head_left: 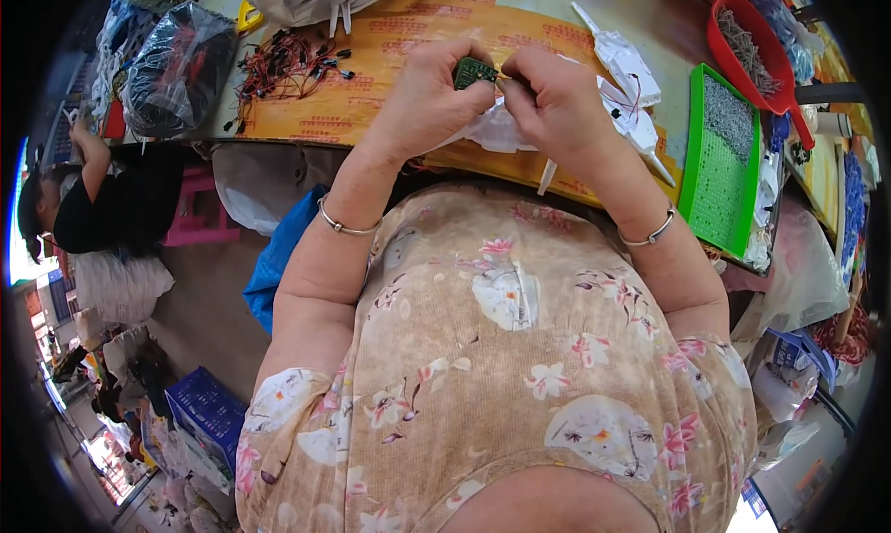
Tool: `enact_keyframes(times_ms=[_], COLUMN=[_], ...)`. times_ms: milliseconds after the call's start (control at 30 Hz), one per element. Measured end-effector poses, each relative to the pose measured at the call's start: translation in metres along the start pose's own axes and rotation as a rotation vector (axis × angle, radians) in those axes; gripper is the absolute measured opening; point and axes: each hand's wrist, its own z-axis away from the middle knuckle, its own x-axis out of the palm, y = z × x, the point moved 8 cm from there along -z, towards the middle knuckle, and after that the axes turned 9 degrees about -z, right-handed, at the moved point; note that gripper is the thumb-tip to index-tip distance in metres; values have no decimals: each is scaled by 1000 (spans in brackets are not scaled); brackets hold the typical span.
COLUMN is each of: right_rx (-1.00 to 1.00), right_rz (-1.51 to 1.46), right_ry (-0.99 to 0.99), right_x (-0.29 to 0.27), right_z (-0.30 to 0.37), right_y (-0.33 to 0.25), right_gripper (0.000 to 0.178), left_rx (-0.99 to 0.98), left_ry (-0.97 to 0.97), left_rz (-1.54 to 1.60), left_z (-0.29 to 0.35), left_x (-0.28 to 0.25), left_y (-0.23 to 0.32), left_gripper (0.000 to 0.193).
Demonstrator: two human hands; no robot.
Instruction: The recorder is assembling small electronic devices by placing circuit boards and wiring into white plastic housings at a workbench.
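Note:
Between thumb and fingers, my left hand (429, 95) holds a small green circuit board (474, 72) above the table. Close by on the right, my right hand (555, 97) is pinched at the board's edge, where a thin yellowish wire or tip shows; exactly what it grips is too small to make out. Beneath and beside my hands lie white plastic shells (627, 67), some with thin red and dark wires on them. A tangled heap of red and black wires with small connectors (290, 69) lies to the left of my left hand.
A green tray (716, 185) of small grey pieces stands right, beside a red scoop (744, 45) of screws. A dark bundle in clear plastic (181, 69) sits on the left. Yellow printed sheeting (394, 36) covers the table. Another person (107, 189) works at far left.

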Motion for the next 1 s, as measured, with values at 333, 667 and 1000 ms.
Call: enact_keyframes(times_ms=[333, 667, 1000], right_rx=[-10, 207, 207], right_rz=[44, -267, -130], right_ry=[-268, -459, -141], right_x=[16, 19, -16], right_z=[-7, -14, -6], right_y=[6, 19, 19], right_gripper=[10, 12, 10], left_rx=[33, 193, -139], left_ry=[-114, -328, 253], left_rz=[-331, -391, 269], left_z=[0, 6, 89], left_x=[5, -8, -168], left_y=[4, 14, -19], left_gripper=[17, 16, 14])
